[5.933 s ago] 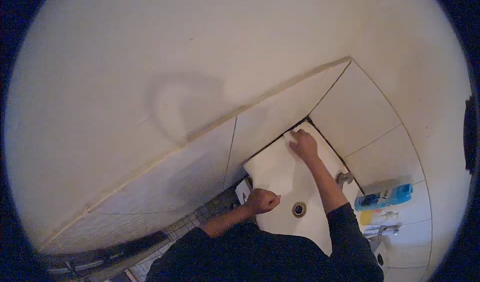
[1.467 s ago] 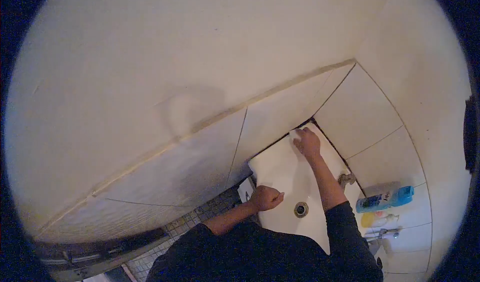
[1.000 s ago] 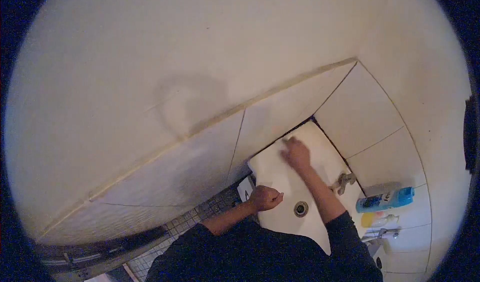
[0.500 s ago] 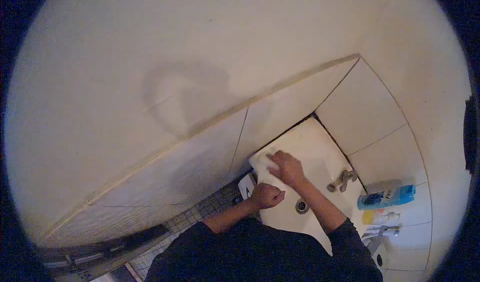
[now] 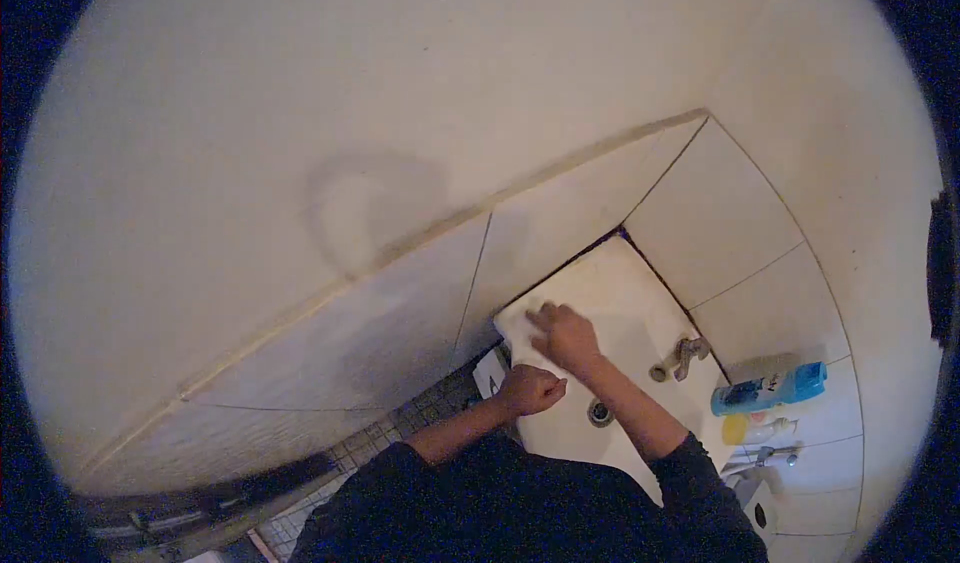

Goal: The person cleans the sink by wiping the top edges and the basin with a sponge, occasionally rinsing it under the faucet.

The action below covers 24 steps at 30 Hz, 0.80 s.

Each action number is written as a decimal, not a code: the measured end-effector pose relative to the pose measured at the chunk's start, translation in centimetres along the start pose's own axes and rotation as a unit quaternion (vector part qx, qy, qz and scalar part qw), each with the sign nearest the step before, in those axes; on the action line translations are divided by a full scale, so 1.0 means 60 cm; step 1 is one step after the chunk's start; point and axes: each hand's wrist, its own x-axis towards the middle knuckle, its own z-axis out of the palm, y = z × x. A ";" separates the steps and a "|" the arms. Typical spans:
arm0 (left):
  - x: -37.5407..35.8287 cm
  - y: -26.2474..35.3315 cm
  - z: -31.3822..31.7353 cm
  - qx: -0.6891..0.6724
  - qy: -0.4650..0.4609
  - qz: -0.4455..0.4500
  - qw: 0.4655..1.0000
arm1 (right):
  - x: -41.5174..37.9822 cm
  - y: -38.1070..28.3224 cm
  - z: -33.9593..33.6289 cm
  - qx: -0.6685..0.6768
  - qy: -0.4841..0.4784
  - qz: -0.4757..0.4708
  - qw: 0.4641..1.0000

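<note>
Over the left end of a white sink [image 5: 625, 293], my right hand [image 5: 566, 337] reaches down with bent fingers. Its fingertips are blurred, and a whitish patch shows between them against the white basin; I cannot make out what it is. My left hand [image 5: 531, 391] is closed in a fist at the near left edge of the sink. Whatever may be inside that fist is hidden. The round drain [image 5: 600, 413] lies to the right of my left hand, beside my right forearm. A metal tap [image 5: 688, 355] stands at the sink's right side.
Right of the sink are a blue bottle [image 5: 770, 391], a small clear bottle with a yellow part [image 5: 745, 428] and a metal fitting [image 5: 775, 457] on the wall. Tiled walls [image 5: 740, 223] meet behind the sink. Small floor tiles [image 5: 400, 423] show at lower left.
My right hand has shifted slightly left over the basin, and its fingers look more spread and blurred. My left fist stays at the sink edge. The whole view has moved a little.
</note>
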 end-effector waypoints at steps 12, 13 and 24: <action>-0.005 -0.016 0.023 0.002 0.019 0.009 1.000 | -0.019 0.005 0.001 0.104 -0.004 -0.094 0.990; -0.003 -0.015 0.021 -0.014 0.025 0.012 1.000 | -0.016 0.015 -0.009 0.108 -0.009 -0.082 0.991; 0.001 -0.003 0.014 0.003 0.015 -0.012 1.000 | -0.002 0.007 -0.005 0.086 0.003 -0.073 0.994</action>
